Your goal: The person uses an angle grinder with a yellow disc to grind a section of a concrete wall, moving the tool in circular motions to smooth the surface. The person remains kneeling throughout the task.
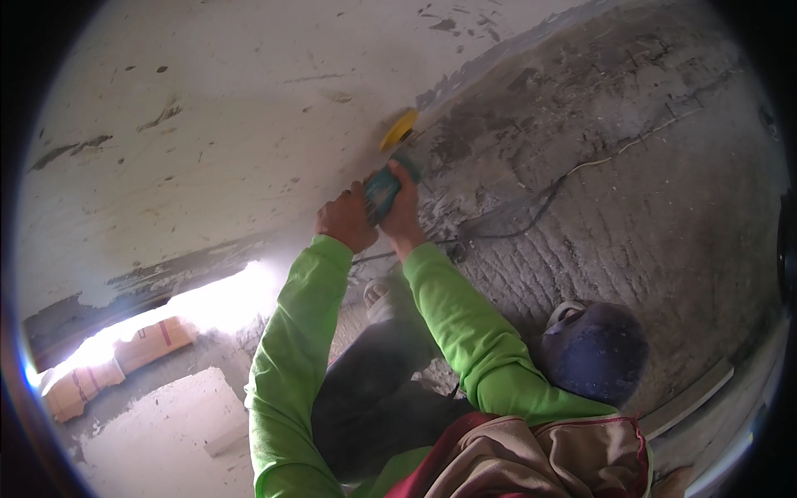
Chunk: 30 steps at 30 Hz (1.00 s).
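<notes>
**Teal, barrel-shaped power tool [383,192] held up against a scuffed, off-white plastered wall [207,100]**

From my remote feed, I see the left hand [347,220] gripping the tool's left side and the right hand [403,212] clasping its right. A round, flat yellow disc [399,130] sits at the tool's far end, close to the wall; I can't tell whether they touch. Creased lime-green fabric sleeves [465,332] cover both forearms. To the right, I have a rough, ridged grey cement surface [573,266], crossed by a thin, bending cable [585,163]. At lower left lies a tan, elongated bundle [158,344] with red markings, too small for me to read.
</notes>
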Each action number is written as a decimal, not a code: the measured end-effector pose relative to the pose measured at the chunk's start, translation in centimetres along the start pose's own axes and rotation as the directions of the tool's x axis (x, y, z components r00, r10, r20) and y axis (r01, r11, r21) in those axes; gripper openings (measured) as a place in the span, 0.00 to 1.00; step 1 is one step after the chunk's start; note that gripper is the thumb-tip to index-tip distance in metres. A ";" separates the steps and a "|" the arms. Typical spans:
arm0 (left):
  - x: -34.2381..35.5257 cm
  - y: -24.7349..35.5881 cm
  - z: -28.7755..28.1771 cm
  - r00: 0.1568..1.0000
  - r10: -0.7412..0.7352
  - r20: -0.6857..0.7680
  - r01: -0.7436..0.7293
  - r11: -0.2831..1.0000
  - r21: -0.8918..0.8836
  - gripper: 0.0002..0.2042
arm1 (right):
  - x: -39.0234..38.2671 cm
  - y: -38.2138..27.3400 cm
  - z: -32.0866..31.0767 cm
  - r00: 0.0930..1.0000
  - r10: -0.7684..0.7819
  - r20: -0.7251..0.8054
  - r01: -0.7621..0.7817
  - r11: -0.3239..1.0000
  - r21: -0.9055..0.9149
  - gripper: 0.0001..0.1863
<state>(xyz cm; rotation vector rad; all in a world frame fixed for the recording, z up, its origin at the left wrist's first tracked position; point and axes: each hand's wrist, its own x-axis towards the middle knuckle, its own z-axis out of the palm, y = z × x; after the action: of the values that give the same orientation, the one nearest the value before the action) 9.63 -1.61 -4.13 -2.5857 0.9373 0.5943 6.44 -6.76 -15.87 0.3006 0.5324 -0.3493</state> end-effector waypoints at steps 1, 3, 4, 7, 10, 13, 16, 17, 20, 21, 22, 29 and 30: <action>0.3 0.4 -0.4 1.000 0.005 -0.003 -0.005 1.000 0.002 0.31 | 0.4 -0.4 0.2 1.000 -0.018 0.013 0.018 1.000 -0.014 0.15; 0.9 1.8 -2.0 1.000 0.018 -0.011 -0.018 1.000 0.003 0.29 | 1.2 -1.5 0.5 0.998 -0.057 0.041 0.059 0.997 -0.043 0.16; 1.1 2.3 -2.6 1.000 0.021 -0.008 -0.021 1.000 0.011 0.28 | 1.1 -2.0 0.9 0.998 -0.040 0.046 0.040 0.999 -0.005 0.16; 1.2 2.9 -3.4 1.000 0.006 0.019 -0.007 0.999 0.043 0.27 | 0.7 -2.6 1.9 0.999 0.007 0.033 -0.010 0.997 0.072 0.14; 0.8 2.6 -3.5 0.997 -0.032 0.071 0.027 0.997 0.075 0.27 | 0.2 -1.6 1.6 0.998 0.056 -0.006 -0.055 0.996 0.075 0.16; -0.2 2.0 -3.2 0.994 -0.043 0.097 0.035 0.996 0.082 0.28 | 0.3 -0.2 0.3 0.994 0.111 -0.003 -0.110 0.990 0.087 0.18; -0.3 1.8 -2.8 0.996 -0.026 0.083 0.019 0.997 0.080 0.28 | 0.4 0.3 0.0 0.996 0.081 -0.036 -0.078 0.993 0.094 0.18; -0.3 1.9 -3.0 0.998 0.006 0.060 -0.010 0.997 0.071 0.28 | 0.6 0.1 0.0 0.999 0.045 -0.026 -0.043 0.996 0.074 0.17; 0.8 2.9 -3.9 0.998 0.036 0.045 -0.039 0.996 0.084 0.29 | 1.6 -1.4 0.1 0.997 0.048 0.053 -0.052 0.996 0.072 0.17; 1.2 3.3 -4.1 0.998 0.034 0.049 -0.039 0.995 0.095 0.29 | 1.7 -1.9 0.1 0.994 0.068 0.088 -0.074 0.994 0.079 0.17; 1.5 3.6 -4.1 0.998 0.036 0.050 -0.041 0.994 0.103 0.29 | 1.5 -2.4 0.5 0.995 0.069 0.072 -0.076 0.993 0.094 0.17; 0.4 2.0 -3.5 0.995 -0.002 0.097 -0.011 0.992 0.125 0.29 | -0.2 -0.3 1.4 0.990 0.135 -0.048 -0.125 0.978 0.168 0.17; -0.1 1.5 -3.4 0.993 -0.031 0.118 0.016 0.992 0.128 0.29 | -0.6 0.6 1.4 0.986 0.157 -0.060 -0.144 0.972 0.184 0.17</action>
<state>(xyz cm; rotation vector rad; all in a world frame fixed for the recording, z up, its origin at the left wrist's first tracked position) 9.48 -4.07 -1.40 -2.4164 0.8753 0.6539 6.84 -6.60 -14.33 0.5268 0.5490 -0.2390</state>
